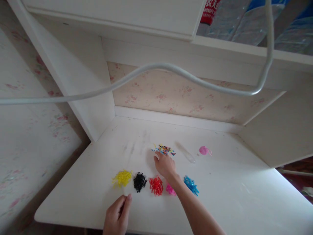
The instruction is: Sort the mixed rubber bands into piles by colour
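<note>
My right hand (165, 165) reaches forward over the white desk (244, 195), its fingertips touching a small mixed pile of coloured bits (164, 149); whether the fingers hold anything is hidden. In a row nearer me lie sorted piles: yellow (122, 178), black (140, 181), red (156, 185), pink (170, 189) partly under my forearm, and blue (191, 185). My left hand (117, 216) rests at the desk's front edge, fingers curled together, nothing visible in them.
A clear plastic tube (186, 152) and a pink lid (204, 150) lie behind the piles. A white cable (171, 69) hangs across the view. Shelf panels stand left and right; plastic bottles (244, 23) sit on the shelf above.
</note>
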